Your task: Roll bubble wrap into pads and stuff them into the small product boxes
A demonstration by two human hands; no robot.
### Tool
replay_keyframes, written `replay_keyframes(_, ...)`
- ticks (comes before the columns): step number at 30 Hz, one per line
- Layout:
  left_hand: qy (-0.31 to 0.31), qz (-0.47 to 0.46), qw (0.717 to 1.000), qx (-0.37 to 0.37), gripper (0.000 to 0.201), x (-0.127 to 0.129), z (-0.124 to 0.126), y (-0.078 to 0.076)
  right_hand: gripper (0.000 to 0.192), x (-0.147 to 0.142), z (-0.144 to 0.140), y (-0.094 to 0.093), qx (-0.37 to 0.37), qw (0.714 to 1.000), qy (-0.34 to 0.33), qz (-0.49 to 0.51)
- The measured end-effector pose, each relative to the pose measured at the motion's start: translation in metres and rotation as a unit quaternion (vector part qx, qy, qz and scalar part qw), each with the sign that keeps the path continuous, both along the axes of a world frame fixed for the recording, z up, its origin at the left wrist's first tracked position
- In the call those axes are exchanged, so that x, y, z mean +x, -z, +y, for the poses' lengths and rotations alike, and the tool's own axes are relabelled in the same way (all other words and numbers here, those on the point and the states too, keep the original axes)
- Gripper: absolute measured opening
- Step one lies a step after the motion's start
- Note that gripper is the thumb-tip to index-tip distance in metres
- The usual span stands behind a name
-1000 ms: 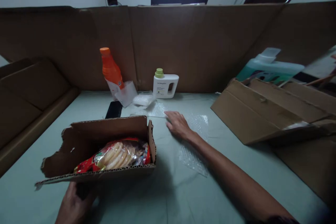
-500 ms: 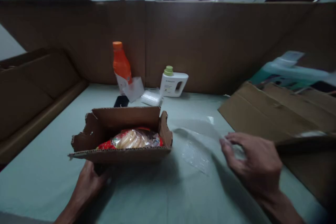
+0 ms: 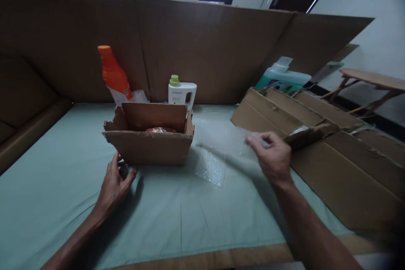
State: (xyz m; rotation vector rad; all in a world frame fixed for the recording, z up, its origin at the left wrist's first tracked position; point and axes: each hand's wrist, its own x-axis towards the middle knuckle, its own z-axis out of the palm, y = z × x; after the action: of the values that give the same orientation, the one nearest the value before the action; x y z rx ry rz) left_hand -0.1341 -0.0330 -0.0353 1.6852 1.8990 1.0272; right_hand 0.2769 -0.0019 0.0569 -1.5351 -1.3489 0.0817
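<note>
- Worktop (image 3: 177, 219): green cloth, walled by tall cardboard.
- Open cardboard box (image 3: 148, 145): left hand (image 3: 114, 185), fingers spread and holding nothing, touches its near wall; best steadied there.
- Bubble wrap (image 3: 218, 152): pinched at one edge by right hand (image 3: 272, 158), the rest trailing beside the box; lift smoothly.

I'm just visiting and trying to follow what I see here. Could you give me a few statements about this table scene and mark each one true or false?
1. The right hand pinches a clear sheet of bubble wrap. True.
2. The left hand rests at the near wall of the torn cardboard box. True.
3. The orange bottle lies inside the box. False: it stands behind the box, by the cardboard wall.
4. The white jug has a red cap. False: its cap is green.
5. Flattened cardboard lies to the right. True.
</note>
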Motion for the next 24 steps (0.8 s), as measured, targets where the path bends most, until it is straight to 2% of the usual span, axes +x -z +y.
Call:
replay_keyframes(2, 0.003, 0.003, 0.998, 0.055, 0.07, 0.005, -0.025, 0.011, 0.021, 0.01, 0.013, -0.02, 0.075, 0.996, 0.031, -0.043)
replay_keyframes(4, 0.028, 0.031, 0.993, 0.11, 0.064, 0.016, -0.049, 0.018, 0.016, 0.006, 0.016, -0.028, 0.103, 0.986, 0.011, -0.131)
replay_keyframes(6, 0.059, 0.066, 0.983, 0.158, 0.062, 0.029, -0.066, 0.019, 0.011, -0.006, 0.014, -0.02, 0.07, 0.968, -0.033, -0.238)
replay_keyframes(8, 0.083, 0.095, 0.974, 0.185, 0.062, 0.042, -0.073, 0.017, 0.007, -0.021, 0.01, 0.001, 0.001, 0.941, -0.072, -0.332)
replay_keyframes(11, 0.143, 0.121, 0.964, 0.188, 0.055, 0.053, -0.071, 0.015, 0.008, -0.038, 0.008, 0.038, -0.092, 0.903, -0.109, -0.405)
replay_keyframes(14, 0.204, 0.124, 0.953, 0.185, 0.046, 0.057, -0.063, 0.014, 0.008, -0.048, 0.007, 0.06, -0.125, 0.887, -0.138, -0.422)
replay_keyframes(17, 0.254, 0.111, 0.947, 0.165, 0.043, 0.06, -0.054, 0.011, 0.008, -0.055, 0.001, 0.066, -0.143, 0.877, -0.163, -0.428)
replay_keyframes(24, 0.339, 0.121, 0.926, 0.113, 0.042, 0.083, -0.023, 0.009, 0.007, -0.073, -0.017, 0.061, -0.182, 0.86, -0.199, -0.433)
